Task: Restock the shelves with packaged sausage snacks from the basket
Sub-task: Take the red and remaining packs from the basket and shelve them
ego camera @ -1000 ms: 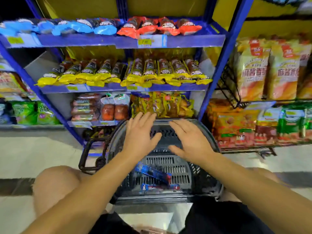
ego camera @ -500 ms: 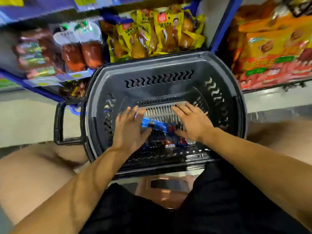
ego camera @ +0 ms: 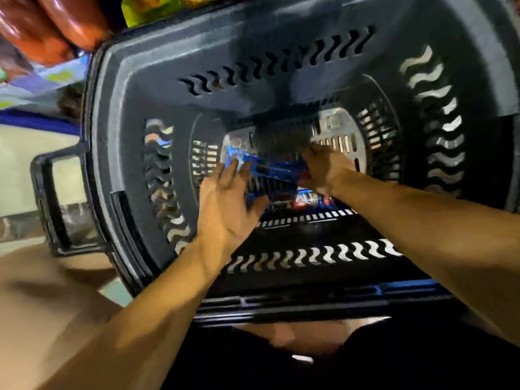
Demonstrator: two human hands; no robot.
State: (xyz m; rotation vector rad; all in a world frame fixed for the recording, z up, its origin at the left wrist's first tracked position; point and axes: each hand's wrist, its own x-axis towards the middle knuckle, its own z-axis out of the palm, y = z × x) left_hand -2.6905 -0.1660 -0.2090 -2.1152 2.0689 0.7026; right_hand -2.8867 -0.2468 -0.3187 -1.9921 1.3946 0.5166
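From the head camera, both forearms reach down into a dark grey plastic shopping basket [ego camera: 281, 60] that fills most of the view. The left hand [ego camera: 228, 209] lies low in the basket with its fingers stretched forward along the near end of a blue sausage snack pack [ego camera: 270, 168]; they touch the wrapper, and the thumb seems to sit under it, though motion blur leaves it unclear whether this is a real grip or only a resting touch. The right hand [ego camera: 323, 167] is at the pack's far end, fingers curled round it, so the pack spans the gap between the two hands. Just below the right hand, a second pack with red and blue print [ego camera: 304, 199] rests on the slotted basket floor. Beyond the left hand, past the basket rim, red-brown sausage packs [ego camera: 53, 29] sit on the store shelf.

The risk I see is the slick wrapper sliding out of the flatter left hand as the pack is lifted, leaving it dangling from the right. The lower pack could also be left behind unnoticed, since it lies in shadow.
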